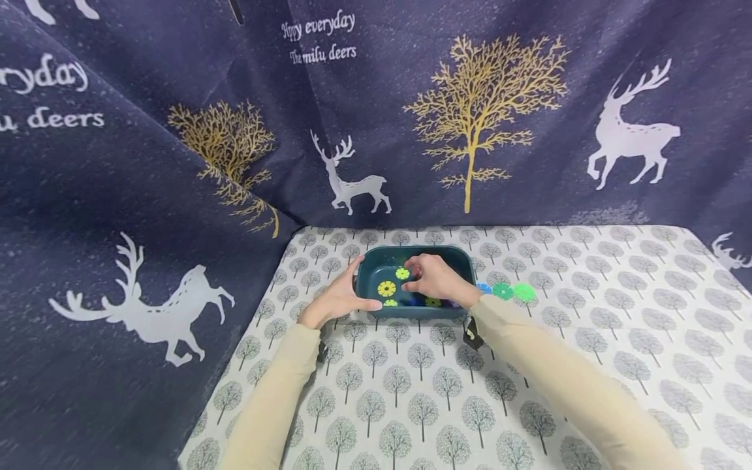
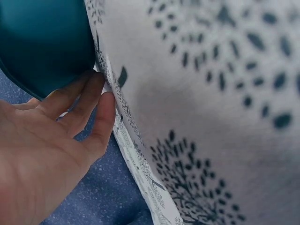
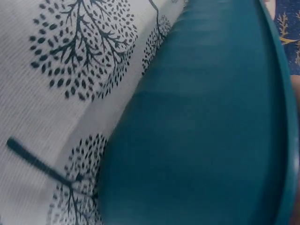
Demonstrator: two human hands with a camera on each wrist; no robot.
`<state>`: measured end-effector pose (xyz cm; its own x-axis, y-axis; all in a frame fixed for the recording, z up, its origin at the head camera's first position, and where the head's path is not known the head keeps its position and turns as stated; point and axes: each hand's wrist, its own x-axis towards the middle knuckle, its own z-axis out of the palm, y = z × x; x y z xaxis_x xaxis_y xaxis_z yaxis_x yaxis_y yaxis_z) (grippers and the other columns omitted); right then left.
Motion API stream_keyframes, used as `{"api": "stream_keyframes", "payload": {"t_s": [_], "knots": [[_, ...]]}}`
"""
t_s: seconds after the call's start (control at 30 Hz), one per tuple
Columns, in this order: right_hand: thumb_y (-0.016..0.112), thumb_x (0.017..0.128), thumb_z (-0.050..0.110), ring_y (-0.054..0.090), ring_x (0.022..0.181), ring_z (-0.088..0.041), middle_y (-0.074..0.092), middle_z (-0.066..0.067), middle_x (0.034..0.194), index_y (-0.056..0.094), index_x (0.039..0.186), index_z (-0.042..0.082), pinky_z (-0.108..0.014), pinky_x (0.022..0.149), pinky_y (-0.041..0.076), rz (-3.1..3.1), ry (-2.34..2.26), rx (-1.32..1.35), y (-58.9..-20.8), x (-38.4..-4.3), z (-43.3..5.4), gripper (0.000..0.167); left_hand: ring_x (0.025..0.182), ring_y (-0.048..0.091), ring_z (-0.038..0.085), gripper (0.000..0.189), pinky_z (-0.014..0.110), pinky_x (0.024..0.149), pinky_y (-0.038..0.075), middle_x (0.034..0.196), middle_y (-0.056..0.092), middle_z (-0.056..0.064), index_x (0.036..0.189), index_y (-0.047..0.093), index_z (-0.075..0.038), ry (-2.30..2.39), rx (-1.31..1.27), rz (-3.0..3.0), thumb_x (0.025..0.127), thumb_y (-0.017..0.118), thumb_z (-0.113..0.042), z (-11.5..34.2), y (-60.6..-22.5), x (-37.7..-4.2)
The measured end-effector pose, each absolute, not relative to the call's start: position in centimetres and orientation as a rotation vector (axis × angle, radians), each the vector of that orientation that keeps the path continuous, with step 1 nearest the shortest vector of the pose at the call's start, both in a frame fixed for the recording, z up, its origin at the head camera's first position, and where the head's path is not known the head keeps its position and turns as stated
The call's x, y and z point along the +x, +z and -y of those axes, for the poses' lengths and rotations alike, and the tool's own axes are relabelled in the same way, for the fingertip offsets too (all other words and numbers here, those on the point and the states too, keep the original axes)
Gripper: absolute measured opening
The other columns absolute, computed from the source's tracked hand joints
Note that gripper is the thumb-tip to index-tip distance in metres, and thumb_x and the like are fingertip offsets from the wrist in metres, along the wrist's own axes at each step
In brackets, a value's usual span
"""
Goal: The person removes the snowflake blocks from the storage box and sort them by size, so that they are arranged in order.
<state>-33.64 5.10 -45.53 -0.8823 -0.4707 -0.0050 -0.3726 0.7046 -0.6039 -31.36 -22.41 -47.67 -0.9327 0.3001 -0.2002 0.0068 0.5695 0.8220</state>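
Several discs [image 1: 386,293] lay in the bin [image 1: 420,313] our left fingers [image 2: 86,101] clasped, likely for steadiness; whether right fingers [image 1: 418,262] gripped, we couldn't tell.

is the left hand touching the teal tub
Touching: the head view shows the left hand gripping the left end of the tub, thumb over its rim.

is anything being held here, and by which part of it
The left hand grips the dark teal rectangular plastic bin by its left end. Whether the right hand, inside it, pinches anything cannot be told.
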Motion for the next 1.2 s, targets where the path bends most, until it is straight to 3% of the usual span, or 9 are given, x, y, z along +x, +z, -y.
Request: {"api": "stream_keyframes", "payload": {"t_s": [0.1,0.23,0.4,0.5,0.53,0.63,0.8,1.07,1.2], "knots": [[0.083,0.098,0.026,0.072,0.107,-0.028,0.074,-0.017,0.123,0.069,0.142,0.002,-0.048,0.096,0.061,-2.74,-0.899,-0.707,-45.6,-34.1,-4.8,0.051,0.156,0.048,0.043,0.133,0.063,0.126,0.044,0.172,0.043,0.022,0.178,0.004,-0.03,1.301,0.26,-2.468,0.083,0.097,-0.039,22.0,-47.5,-32.0],[0.082,0.099,0.024,0.073,0.104,-0.026,0.075,-0.017,0.123,0.071,0.139,0.001,-0.047,0.097,0.062,-2.723,-0.881,-0.721,-46.1,-34.4,-3.8,0.047,0.159,0.044,0.043,0.132,0.064,0.126,0.043,0.175,0.038,0.021,0.177,0.005,-0.032,1.286,0.248,-2.476,0.083,0.097,-0.039,21.7,-47.4,-32.2],[0.085,0.094,0.023,0.073,0.103,-0.027,0.076,-0.016,0.111,0.077,0.123,-0.001,-0.048,0.098,0.063,-2.732,-0.917,-0.715,-49.5,-35.4,-2.2,0.039,0.158,0.044,0.045,0.132,0.066,0.128,0.04,0.176,0.037,0.022,0.178,0.007,-0.03,1.247,0.245,-2.502,0.082,0.097,-0.041,21.5,-48.1,-31.5],[0.088,0.09,0.025,0.063,0.076,-0.02,0.064,-0.004,0.081,0.073,0.088,0.006,-0.035,0.075,0.059,-2.761,-0.906,-0.778,-53.5,-36.9,-1.3,0.024,0.159,0.043,0.046,0.132,0.068,0.129,0.037,0.177,0.034,0.022,0.178,0.008,-0.03,1.234,0.22,-2.52,0.081,0.098,-0.04,21.7,-48.7,-30.6],[0.089,0.09,0.026,0.057,0.068,-0.017,0.059,-0.001,0.075,0.071,0.081,0.011,-0.031,0.067,0.054,-2.774,-0.902,-0.796,-54.5,-37.2,-1.1,0.025,0.158,0.043,0.047,0.132,0.068,0.129,0.038,0.178,0.033,0.023,0.178,0.008,-0.029,1.226,0.213,-2.531,0.081,0.097,-0.041,21.8,-48.8,-30.4],[0.091,0.089,0.028,0.045,0.061,-0.014,0.05,0.002,0.071,0.059,0.067,0.02,-0.027,0.06,0.041,-2.808,-0.834,-0.816,-55.2,-37.9,-0.4,0.039,0.159,0.041,0.049,0.131,0.069,0.128,0.038,0.18,0.029,0.023,0.178,0.008,-0.03,1.219,0.203,-2.545,0.082,0.097,-0.041,22.0,-48.7,-30.3],[0.092,0.088,0.03,0.06,0.076,-0.018,0.069,-0.004,0.089,0.077,0.076,0.019,-0.033,0.069,0.053,-2.834,-0.783,-0.74,-54.2,-38.5,0.2,0.023,0.16,0.04,0.051,0.13,0.07,0.127,0.039,0.18,0.026,0.024,0.178,0.007,-0.031,1.205,0.219,-2.557,0.084,0.096,-0.04,22.0,-47.9,-30.8],[0.092,0.088,0.025,0.043,0.055,-0.014,0.047,0.006,0.062,0.058,0.058,0.023,-0.028,0.055,0.042,-2.772,-0.789,-0.669,-53.3,-39.2,0.8,0.045,0.159,0.042,0.05,0.129,0.068,0.127,0.041,0.18,0.028,0.024,0.177,0.006,-0.034,1.188,0.233,-2.561,0.085,0.095,-0.04,21.9,-47.6,-31.4],[0.089,0.091,0.027,0.036,0.051,-0.014,0.038,0.006,0.058,0.05,0.056,0.024,-0.028,0.052,0.039,-2.717,-0.752,-0.582,-52.8,-39.2,1.5,0.053,0.159,0.041,0.05,0.131,0.068,0.129,0.038,0.179,0.029,0.024,0.178,0.007,-0.031,1.209,0.238,-2.56,0.083,0.097,-0.041,21.9,-47.6,-31.3]]}}
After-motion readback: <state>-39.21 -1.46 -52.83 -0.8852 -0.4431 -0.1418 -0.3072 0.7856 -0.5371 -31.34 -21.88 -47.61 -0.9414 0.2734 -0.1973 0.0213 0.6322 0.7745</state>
